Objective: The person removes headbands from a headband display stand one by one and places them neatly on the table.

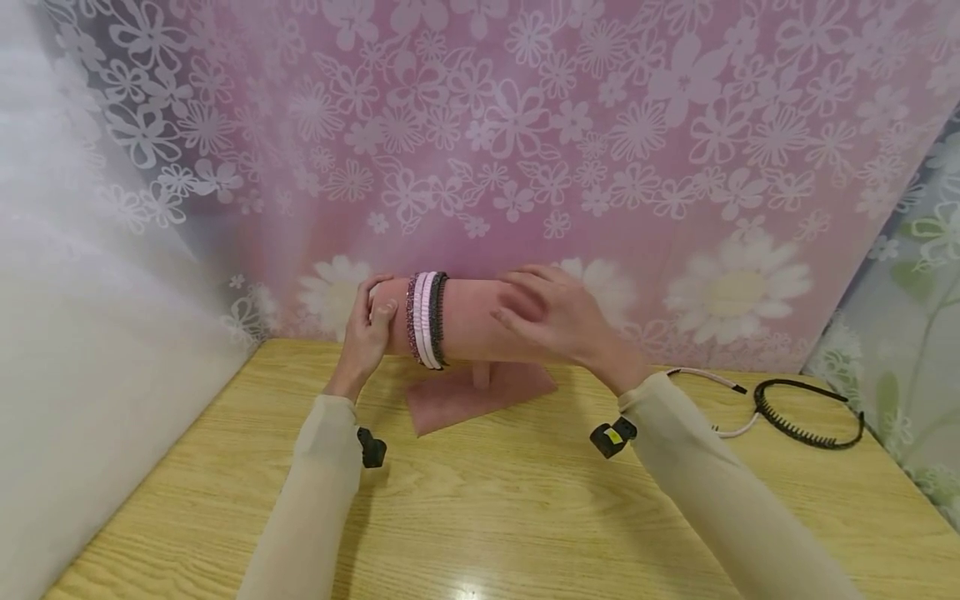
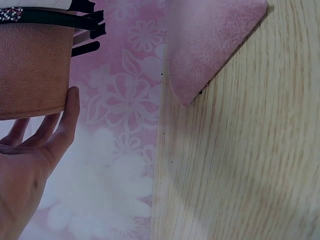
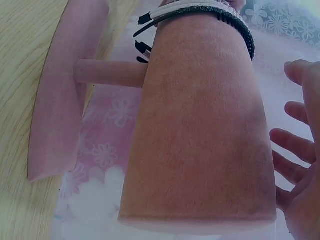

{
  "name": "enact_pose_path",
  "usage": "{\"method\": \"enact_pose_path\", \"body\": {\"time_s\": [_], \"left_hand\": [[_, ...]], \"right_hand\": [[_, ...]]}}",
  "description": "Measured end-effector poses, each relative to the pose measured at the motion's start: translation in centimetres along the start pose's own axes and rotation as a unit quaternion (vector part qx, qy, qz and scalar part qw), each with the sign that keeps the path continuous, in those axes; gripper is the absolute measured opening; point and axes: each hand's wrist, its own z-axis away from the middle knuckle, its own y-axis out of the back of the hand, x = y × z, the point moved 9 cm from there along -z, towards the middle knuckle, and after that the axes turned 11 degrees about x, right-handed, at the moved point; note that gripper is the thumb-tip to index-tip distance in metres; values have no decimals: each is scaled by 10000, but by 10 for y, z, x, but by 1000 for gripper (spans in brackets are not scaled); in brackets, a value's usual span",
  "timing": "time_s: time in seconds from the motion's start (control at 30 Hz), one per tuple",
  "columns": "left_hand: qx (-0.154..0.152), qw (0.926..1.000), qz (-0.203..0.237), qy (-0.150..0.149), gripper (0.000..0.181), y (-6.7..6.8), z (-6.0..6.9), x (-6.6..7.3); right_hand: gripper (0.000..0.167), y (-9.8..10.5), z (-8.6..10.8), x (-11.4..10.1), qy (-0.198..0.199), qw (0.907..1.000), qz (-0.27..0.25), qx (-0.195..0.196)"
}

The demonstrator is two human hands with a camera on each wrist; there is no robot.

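Observation:
A pink velvety headband stand [image 1: 480, 321], a horizontal roll on a post and flat base [image 1: 450, 404], stands on the table. Several headbands circle the roll left of its middle: a glittery one [image 1: 412, 317], pale pink ribbed ones [image 1: 426, 321] and a dark one with teeth [image 1: 438, 317]. My left hand [image 1: 366, 333] grips the roll's left end, thumb in front; the left wrist view shows the fingers [image 2: 70, 112] behind it. My right hand [image 1: 558, 321] is at the roll's right part, fingers spread and loosely bent; in the right wrist view it holds nothing. Contact is unclear.
A pale pink headband [image 1: 708, 377] and a black toothed headband [image 1: 798, 433] lie on the wooden table [image 1: 487, 500] at the right, the two touching or overlapping. A flower-printed pink curtain [image 1: 525, 167] hangs behind; a white surface [image 1: 112, 333] borders the left.

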Motion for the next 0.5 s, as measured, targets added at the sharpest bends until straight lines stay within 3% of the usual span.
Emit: {"method": "enact_pose_path", "body": {"time_s": [0.17,0.5], "left_hand": [[14,10000,-50,-62,47,-1,0,1],[49,9999,-119,-79,48,0,-1,0]], "right_hand": [[45,-5,-5,-3,36,9999,87,-103],[55,-24,-11,2,-542,9934,354,-949]]}}
